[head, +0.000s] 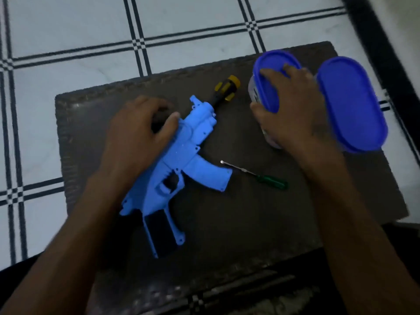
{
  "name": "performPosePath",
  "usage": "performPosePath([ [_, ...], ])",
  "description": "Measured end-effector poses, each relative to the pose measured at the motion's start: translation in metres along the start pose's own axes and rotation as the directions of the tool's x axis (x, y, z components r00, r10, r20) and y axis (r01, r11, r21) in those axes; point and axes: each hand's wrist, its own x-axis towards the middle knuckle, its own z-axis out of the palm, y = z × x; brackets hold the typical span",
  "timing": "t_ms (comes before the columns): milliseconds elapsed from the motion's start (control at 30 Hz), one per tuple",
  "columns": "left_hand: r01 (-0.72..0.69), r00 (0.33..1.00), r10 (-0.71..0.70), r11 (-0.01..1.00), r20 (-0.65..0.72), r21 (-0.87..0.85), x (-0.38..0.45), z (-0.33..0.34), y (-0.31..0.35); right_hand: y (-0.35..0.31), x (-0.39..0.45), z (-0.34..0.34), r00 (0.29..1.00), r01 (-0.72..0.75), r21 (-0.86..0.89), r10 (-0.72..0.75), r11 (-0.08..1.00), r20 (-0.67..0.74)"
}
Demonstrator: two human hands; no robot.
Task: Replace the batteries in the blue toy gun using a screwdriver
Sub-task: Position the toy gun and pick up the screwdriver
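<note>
The blue toy gun [181,155] lies flat on a dark mat [250,223], muzzle toward the far side, its dark grip compartment nearest me. My left hand [138,142] rests on the gun's upper body with the fingers curled and the thumb against the plastic. A thin screwdriver with a green handle [261,177] lies on the mat just right of the gun's magazine. A second screwdriver with a black and yellow handle [227,88] lies beyond the muzzle. My right hand [291,105] grips a clear container with a blue lid [270,87] from above.
A second blue-lidded container [352,105] stands right beside the first, near the mat's right edge. The mat lies on a white tiled floor with dark lines [79,30]. A dark strip [386,53] runs along the far right.
</note>
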Motion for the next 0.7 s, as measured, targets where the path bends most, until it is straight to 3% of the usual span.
performPosePath([
  [133, -0.050, 0.994, 0.058, 0.995, -0.093, 0.080, -0.023, 0.004, 0.009, 0.003, -0.011, -0.003, 0.999, 0.019, -0.030, -0.020, 0.999, -0.042],
  [333, -0.046, 0.992, 0.071, 0.975, -0.108, 0.218, -0.097, 0.022, 0.037, 0.010, -0.031, -0.005, 0.999, -0.024, 0.041, 0.023, 0.999, 0.027],
  [533, -0.011, 0.994, 0.037, 0.970, -0.104, 0.243, -0.140, 0.016, 0.042, 0.005, -0.062, -0.015, 0.997, -0.074, -0.010, 0.074, 0.997, -0.006],
  [700, 0.004, 0.989, 0.031, 0.970, -0.143, 0.243, -0.152, 0.003, 0.049, 0.007, -0.099, -0.023, 0.993, -0.082, 0.093, 0.089, 0.992, -0.079],
])
